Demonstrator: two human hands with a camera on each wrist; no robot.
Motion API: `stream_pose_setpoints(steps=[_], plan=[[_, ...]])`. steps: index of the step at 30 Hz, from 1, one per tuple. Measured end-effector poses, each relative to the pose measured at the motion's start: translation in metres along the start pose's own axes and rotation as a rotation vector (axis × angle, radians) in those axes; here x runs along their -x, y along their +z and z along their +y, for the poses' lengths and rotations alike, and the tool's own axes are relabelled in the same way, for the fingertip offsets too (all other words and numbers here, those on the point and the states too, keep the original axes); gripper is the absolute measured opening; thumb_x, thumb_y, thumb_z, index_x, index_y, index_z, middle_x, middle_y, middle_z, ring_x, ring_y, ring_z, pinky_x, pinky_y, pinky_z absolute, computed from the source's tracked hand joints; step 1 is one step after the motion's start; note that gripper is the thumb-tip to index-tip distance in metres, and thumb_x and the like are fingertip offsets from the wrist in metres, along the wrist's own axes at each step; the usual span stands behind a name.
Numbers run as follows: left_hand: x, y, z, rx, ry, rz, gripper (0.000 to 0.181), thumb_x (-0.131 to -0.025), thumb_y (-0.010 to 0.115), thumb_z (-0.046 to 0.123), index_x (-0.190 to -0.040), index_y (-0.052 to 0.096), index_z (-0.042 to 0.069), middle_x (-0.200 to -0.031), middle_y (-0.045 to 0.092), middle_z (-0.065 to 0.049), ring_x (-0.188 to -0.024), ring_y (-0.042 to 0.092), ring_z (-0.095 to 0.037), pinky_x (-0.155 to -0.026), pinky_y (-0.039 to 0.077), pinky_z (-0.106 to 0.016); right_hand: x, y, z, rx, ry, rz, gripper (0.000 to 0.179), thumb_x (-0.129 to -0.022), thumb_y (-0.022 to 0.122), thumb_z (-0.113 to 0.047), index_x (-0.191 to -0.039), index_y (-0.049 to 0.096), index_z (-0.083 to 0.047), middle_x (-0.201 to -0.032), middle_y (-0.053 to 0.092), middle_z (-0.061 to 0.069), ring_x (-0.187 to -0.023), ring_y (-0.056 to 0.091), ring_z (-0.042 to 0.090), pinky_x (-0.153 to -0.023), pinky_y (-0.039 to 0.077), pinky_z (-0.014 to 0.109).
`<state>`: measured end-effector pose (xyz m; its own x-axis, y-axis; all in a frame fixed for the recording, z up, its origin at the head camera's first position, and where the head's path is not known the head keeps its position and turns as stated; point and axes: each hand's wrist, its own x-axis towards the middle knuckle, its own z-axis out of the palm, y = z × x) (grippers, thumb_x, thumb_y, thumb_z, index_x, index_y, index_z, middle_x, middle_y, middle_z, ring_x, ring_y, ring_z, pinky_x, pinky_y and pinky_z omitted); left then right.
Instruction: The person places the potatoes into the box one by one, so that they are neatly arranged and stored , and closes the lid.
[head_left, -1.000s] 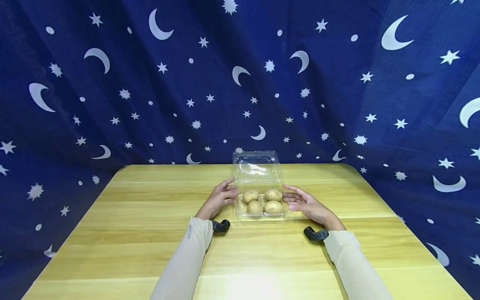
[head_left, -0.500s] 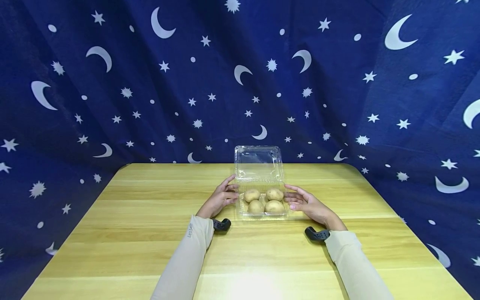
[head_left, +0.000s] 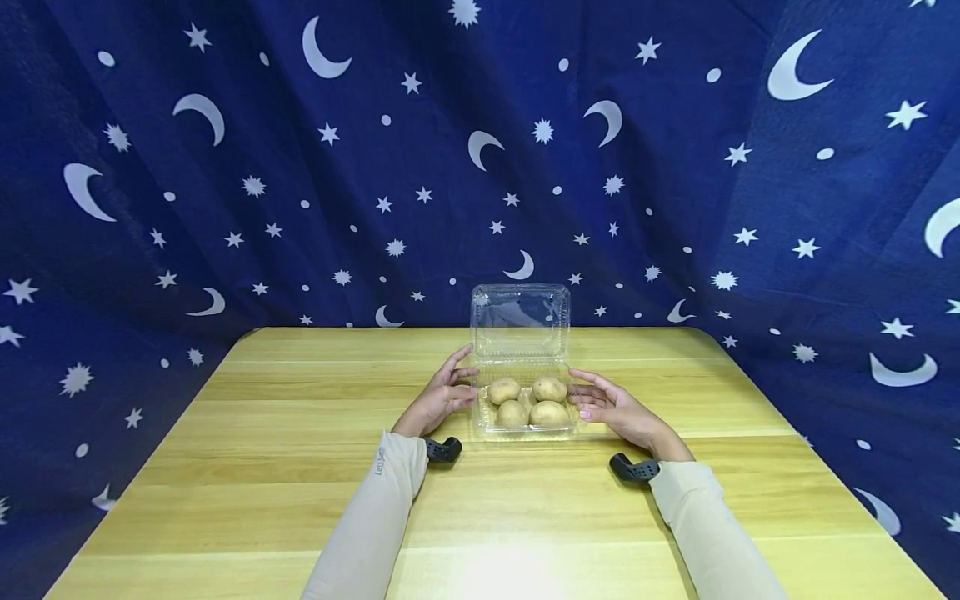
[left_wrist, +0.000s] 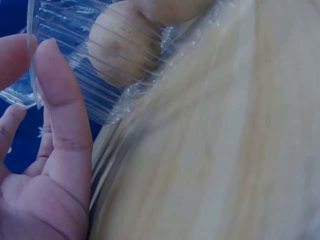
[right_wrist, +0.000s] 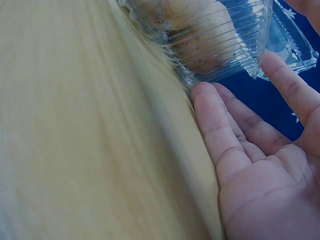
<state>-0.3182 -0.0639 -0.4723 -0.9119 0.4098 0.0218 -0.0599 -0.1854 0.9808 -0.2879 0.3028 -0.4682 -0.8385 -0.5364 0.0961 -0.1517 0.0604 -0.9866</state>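
A clear plastic clamshell container (head_left: 522,430) stands on the table with its lid (head_left: 521,321) raised at the back. Several potatoes (head_left: 550,414) lie in its base. At its left side is my left hand (head_left: 437,400); in the left wrist view its thumb and a finger (left_wrist: 65,105) pinch the rim from either side. My right hand (head_left: 618,412) is at the opposite side, its fingers (right_wrist: 215,120) extended. One fingertip reaches the rim and others lie by the lower corner; whether they all touch the wall cannot be told.
The wooden table (head_left: 300,500) spreads around the container. Behind it hangs a blue curtain (head_left: 420,150) with moons and stars. Dark wrist devices (head_left: 444,451) are worn below both hands.
The lid has risen to a more upright position, its top edge now higher. My left index finger has lifted slightly along the side; the right hand and the potatoes stay almost still.
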Motion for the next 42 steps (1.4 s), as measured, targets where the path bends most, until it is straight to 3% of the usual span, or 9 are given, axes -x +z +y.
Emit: stream_pose_setpoints(steps=[7, 15, 27, 33, 40, 42], plan=[[0.0021, 0.0003, 0.0017, 0.001, 0.015, -0.006, 0.088, -0.1, 0.057, -0.01, -0.174, 0.02, 0.018, -0.152, 0.042, -0.026, -0.099, 0.061, -0.014, -0.083, 0.056, -0.023, -0.0005, 0.0007, -0.0003, 0.003, 0.012, 0.003, 0.075, -0.105, 0.063, 0.002, -0.168, 0.022, 0.006, -0.163, 0.038, 0.032, -0.133, 0.057, 0.01, -0.106, 0.053, 0.026], [0.0029, -0.0007, 0.0026, -0.004, 0.02, -0.018, 0.089, -0.101, 0.058, -0.011, -0.174, 0.02, 0.021, -0.155, 0.039, -0.029, -0.1, 0.06, -0.015, -0.082, 0.056, -0.024, 0.0002, 0.001, -0.0019, 0.005, 0.04, 0.008, 0.077, -0.106, 0.064, -0.001, -0.169, 0.02, 0.005, -0.166, 0.029, 0.039, -0.133, 0.057, 0.009, -0.106, 0.053, 0.026], [0.0028, -0.0022, 0.003, 0.003, 0.019, -0.04, 0.09, -0.101, 0.06, -0.01, -0.175, 0.02, 0.025, -0.161, 0.037, -0.029, -0.102, 0.057, -0.017, -0.074, 0.052, -0.023, -0.0006, 0.0009, 0.0, 0.001, 0.039, 0.011, 0.078, -0.106, 0.065, -0.001, -0.169, 0.02, 0.005, -0.166, 0.028, 0.04, -0.133, 0.057, 0.009, -0.106, 0.053, 0.026], [0.0021, -0.0035, 0.0011, 0.033, 0.032, -0.029, 0.087, -0.101, 0.063, -0.01, -0.173, 0.025, 0.021, -0.161, 0.04, -0.028, -0.103, 0.058, -0.017, -0.073, 0.05, -0.023, -0.0006, 0.0005, -0.0008, 0.0, 0.026, 0.007, 0.077, -0.106, 0.064, -0.001, -0.169, 0.02, 0.005, -0.166, 0.029, 0.039, -0.133, 0.057, 0.008, -0.107, 0.052, 0.026], [0.0022, -0.0023, 0.0012, 0.042, 0.04, -0.005, 0.076, -0.101, 0.061, -0.011, -0.168, 0.032, 0.012, -0.158, 0.045, -0.026, -0.097, 0.062, -0.014, -0.075, 0.05, -0.024, 0.0, -0.0016, 0.0025, -0.008, 0.001, 0.002, 0.076, -0.105, 0.065, 0.0, -0.169, 0.024, 0.001, -0.162, 0.042, 0.025, -0.133, 0.057, 0.01, -0.107, 0.053, 0.026], [0.0023, -0.0014, 0.0015, 0.042, 0.04, 0.002, 0.074, -0.102, 0.06, -0.011, -0.167, 0.033, 0.01, -0.157, 0.045, -0.027, -0.095, 0.062, -0.013, -0.075, 0.049, -0.024, -0.0003, -0.0018, 0.0029, -0.009, -0.006, 0.003, 0.078, -0.105, 0.064, 0.001, -0.17, 0.022, 0.0, -0.162, 0.041, 0.028, -0.133, 0.058, 0.011, -0.107, 0.053, 0.026]])
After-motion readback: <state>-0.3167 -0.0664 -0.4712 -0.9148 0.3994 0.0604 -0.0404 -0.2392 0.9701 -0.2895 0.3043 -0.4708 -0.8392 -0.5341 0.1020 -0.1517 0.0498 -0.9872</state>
